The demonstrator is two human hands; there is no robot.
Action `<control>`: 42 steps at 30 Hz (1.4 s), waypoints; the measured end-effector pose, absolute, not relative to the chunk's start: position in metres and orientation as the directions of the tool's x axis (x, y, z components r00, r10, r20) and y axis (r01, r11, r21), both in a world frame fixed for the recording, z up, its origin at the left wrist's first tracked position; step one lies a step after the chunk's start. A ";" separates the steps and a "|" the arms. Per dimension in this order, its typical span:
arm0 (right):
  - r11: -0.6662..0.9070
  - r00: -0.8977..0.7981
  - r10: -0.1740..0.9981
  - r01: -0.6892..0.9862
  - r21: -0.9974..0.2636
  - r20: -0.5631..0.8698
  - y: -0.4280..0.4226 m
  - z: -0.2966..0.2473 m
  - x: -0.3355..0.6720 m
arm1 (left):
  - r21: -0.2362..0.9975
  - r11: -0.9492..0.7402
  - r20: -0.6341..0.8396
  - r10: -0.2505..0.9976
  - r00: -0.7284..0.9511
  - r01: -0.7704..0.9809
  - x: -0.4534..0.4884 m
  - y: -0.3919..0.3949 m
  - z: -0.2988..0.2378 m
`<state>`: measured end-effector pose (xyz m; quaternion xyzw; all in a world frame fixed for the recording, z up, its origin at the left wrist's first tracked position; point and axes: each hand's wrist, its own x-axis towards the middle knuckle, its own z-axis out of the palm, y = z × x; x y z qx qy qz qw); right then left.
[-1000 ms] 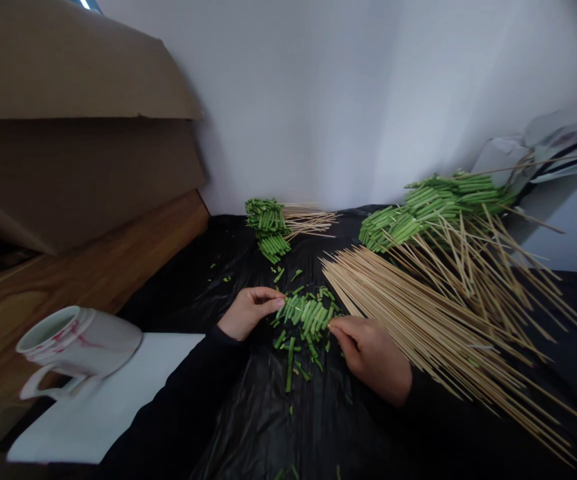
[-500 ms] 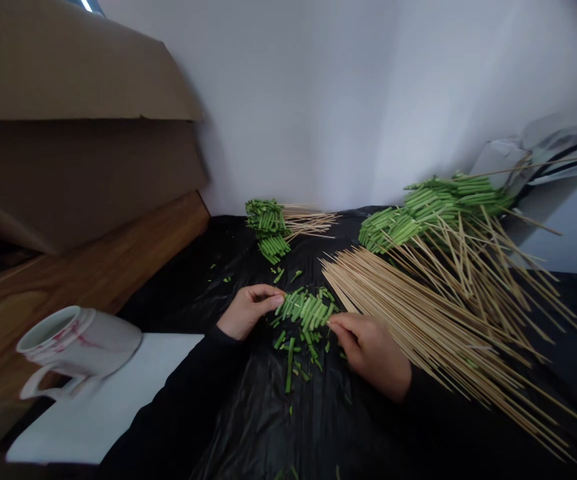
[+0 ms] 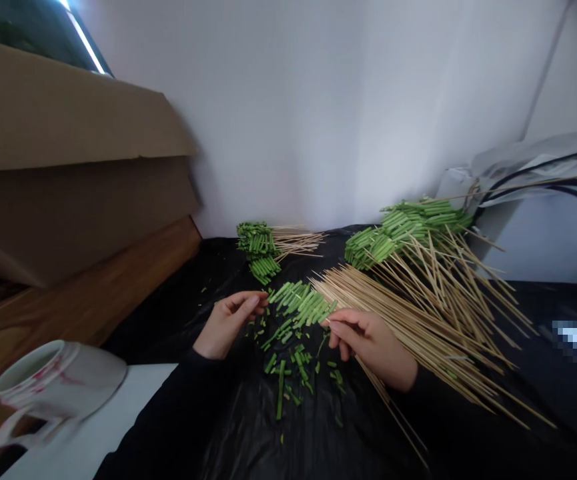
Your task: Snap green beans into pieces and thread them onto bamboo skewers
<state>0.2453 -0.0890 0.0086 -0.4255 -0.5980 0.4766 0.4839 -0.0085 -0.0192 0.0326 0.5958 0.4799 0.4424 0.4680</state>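
Your left hand [image 3: 221, 327]: thumb and forefinger drawn close together, tips at the left end of a row of green stem pieces [image 3: 301, 303]. Whether anything is pinched between those tips is too small to tell. Other fingers curl in behind.

Your right hand [image 3: 373, 347]: thumb and forefinger pressed together in a pinch at the row's lower right end, a small pale bit showing at the tips. You have the remaining fingers bent loosely below, apart from the pinch.

The row lies between your two hands, pieces side by side on a slant, above black plastic [image 3: 241, 413]. Its right end comes up against the tips of a bundle of thin wooden sticks [image 3: 408, 327], which fans out beyond your right hand. Two sticks [image 3: 401, 420] run out from under that hand toward you.

Nearer you than the row: loose green scraps [image 3: 301, 367], one long piece [image 3: 281, 390] among them. Farther off, by the wall [image 3: 308, 133]: a small skewered pile [image 3: 261, 243] at left, a larger skewered pile [image 3: 408, 230] at right. Mug [image 3: 68, 377] well off to your left.
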 end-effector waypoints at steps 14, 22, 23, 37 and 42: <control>0.508 -0.019 0.740 0.671 -0.540 0.672 -0.088 -0.005 0.248 | 0.891 -0.141 -0.084 0.882 0.463 0.431 0.002 -0.004 0.087; 0.494 -0.111 0.586 0.834 -0.245 0.802 -0.091 -0.007 0.245 | 0.971 -0.069 0.081 0.996 -0.044 0.227 -0.011 0.098 0.142; 0.508 -0.130 0.592 0.827 -0.243 0.795 -0.092 -0.008 0.244 | 0.966 -0.074 0.097 0.992 -0.085 0.247 -0.009 0.114 0.148; 0.554 -0.156 0.636 0.774 -0.306 0.756 -0.089 -0.010 0.247 | 0.765 0.020 0.265 0.901 -0.343 0.644 -0.011 0.226 0.122; 0.536 -0.130 0.643 0.780 -0.322 0.754 -0.087 -0.009 0.248 | 0.700 0.026 0.316 0.884 -0.343 0.713 -0.011 0.222 0.122</control>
